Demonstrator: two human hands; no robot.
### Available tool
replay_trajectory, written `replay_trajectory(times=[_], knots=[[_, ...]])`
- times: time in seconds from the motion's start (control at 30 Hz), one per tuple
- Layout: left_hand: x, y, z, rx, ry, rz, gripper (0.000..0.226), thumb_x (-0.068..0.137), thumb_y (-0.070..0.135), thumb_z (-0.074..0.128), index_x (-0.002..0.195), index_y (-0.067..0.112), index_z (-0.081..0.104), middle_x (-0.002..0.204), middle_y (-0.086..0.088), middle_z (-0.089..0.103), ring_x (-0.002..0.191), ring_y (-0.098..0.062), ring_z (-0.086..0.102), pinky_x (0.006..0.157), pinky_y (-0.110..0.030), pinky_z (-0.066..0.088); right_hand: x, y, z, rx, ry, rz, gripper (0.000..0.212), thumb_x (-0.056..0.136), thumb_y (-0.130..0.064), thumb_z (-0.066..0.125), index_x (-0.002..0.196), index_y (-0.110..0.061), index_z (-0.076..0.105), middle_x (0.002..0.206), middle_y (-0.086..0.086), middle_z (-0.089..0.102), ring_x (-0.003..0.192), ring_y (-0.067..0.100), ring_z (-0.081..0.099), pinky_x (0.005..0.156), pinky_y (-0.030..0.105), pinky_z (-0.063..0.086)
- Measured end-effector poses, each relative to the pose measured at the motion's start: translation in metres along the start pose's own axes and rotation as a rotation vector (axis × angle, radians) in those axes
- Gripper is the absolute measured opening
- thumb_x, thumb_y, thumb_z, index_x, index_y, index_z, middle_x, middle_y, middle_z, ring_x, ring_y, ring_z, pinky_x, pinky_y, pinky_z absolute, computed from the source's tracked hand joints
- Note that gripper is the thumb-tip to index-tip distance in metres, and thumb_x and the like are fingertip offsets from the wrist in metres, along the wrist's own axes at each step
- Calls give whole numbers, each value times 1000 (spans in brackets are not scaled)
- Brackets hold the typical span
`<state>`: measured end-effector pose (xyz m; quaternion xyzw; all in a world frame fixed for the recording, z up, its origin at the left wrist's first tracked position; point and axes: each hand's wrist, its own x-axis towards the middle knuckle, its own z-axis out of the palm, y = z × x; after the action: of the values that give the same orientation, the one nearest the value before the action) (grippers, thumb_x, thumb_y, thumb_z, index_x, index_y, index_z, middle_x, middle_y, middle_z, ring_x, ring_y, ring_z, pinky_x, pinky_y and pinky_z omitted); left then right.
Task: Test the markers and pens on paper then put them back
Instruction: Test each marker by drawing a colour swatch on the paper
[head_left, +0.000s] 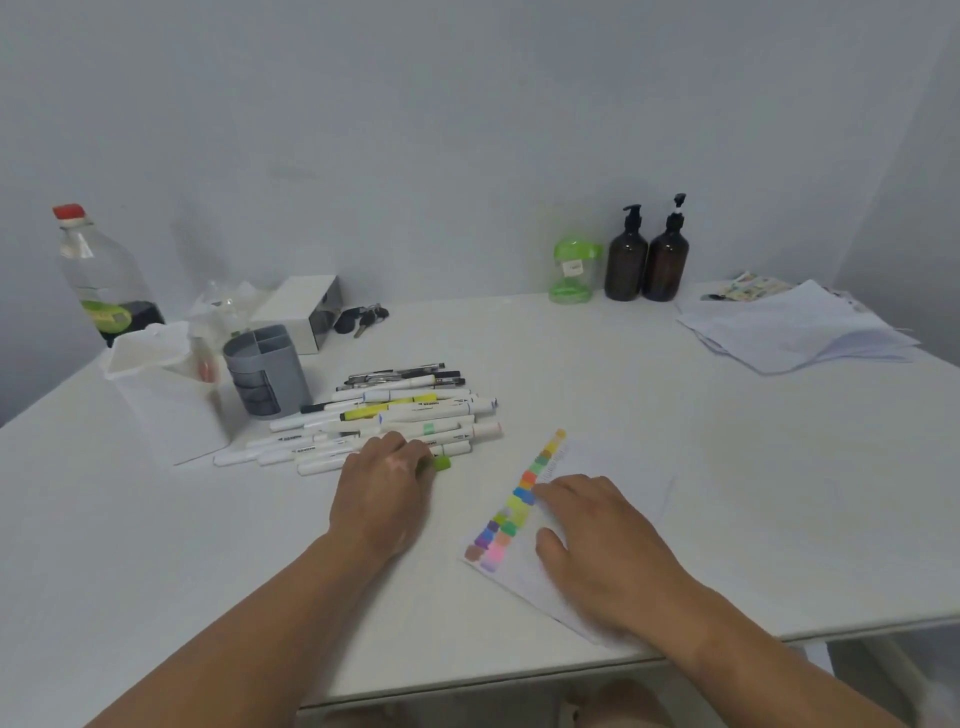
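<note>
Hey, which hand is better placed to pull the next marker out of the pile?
Left. The left hand is at the pile of markers, fingers curled round a green-capped marker; the right hand lies flat on the swatch paper, apart from the pile.

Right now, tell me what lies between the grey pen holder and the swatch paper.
The head view shows the marker pile and the left hand holding a green-capped marker.

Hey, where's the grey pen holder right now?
In the head view, the grey pen holder stands on the left of the table, between the white container and the pile of markers, just in front of the white box.
</note>
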<state>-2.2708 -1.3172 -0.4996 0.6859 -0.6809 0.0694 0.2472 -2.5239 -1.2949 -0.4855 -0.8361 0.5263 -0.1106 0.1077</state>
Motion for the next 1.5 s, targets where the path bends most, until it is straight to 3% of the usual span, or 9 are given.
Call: replay_trajectory(times=[0.13,0.3,0.53,0.83,0.97,1.1,1.2,1.33,1.5], knots=[[-3,-3,1,-52,13,-7,11,94,22,66,97,15,73,92,-4,68,90,-31,59,81,-41,48,0,12,-13,-100,-125,-72,55,93,-49,48,147,-38,48,154,-16,41,142,10,32,116,30,26],[-4,-1,2,-103,50,3,7,92,21,69,92,15,71,84,-2,69,84,-30,59,78,-40,47,-7,-2,-3,-133,-103,11,65,88,-75,40,142,-40,49,129,-11,45,125,13,43,102,31,41],[-10,-5,-2,-177,79,-1,6,94,21,66,95,16,69,89,-1,66,83,-30,60,73,-38,49,-9,-20,6,-198,-7,-20,70,87,-59,15,143,-35,49,126,-7,45,117,18,42,102,36,35],[-18,-2,-20,-282,89,90,9,95,16,68,102,12,72,96,-1,67,86,-23,62,78,-38,53,-10,-18,7,-44,155,-60,47,96,-53,51,137,-34,60,134,-11,52,128,11,46,110,32,34],[-7,10,-48,-711,171,-158,17,99,24,61,112,28,70,92,14,68,86,-1,61,71,-16,49,-2,-39,0,335,288,-100,28,91,-41,66,119,-35,69,114,-24,61,109,-2,57,93,14,42],[-1,39,-62,-1464,-84,-472,21,101,18,56,99,27,76,83,5,66,86,-12,61,80,-33,48,15,-64,-10,733,137,-3,32,86,-50,73,113,-41,61,104,-22,71,101,-8,63,79,11,51],[-3,42,-64,-1659,-140,-496,15,100,13,58,97,21,70,88,-2,67,85,-17,62,79,-36,46,23,-66,-12,946,119,95,23,91,-29,77,105,-32,59,84,-7,77,71,6,70,65,21,53],[-14,25,-63,-1521,-241,-442,15,95,-3,58,101,11,61,91,-9,69,80,-22,66,76,-35,50,18,-45,-17,1221,187,173,13,91,-2,73,93,-15,72,67,3,71,57,17,62,53,25,51],[-23,28,-68,-610,-425,140,15,102,24,55,97,32,66,77,24,63,72,2,56,66,-11,40,19,-40,-29,1351,161,142,21,89,1,71,82,-18,75,65,3,64,58,17,57,56,28,48]])
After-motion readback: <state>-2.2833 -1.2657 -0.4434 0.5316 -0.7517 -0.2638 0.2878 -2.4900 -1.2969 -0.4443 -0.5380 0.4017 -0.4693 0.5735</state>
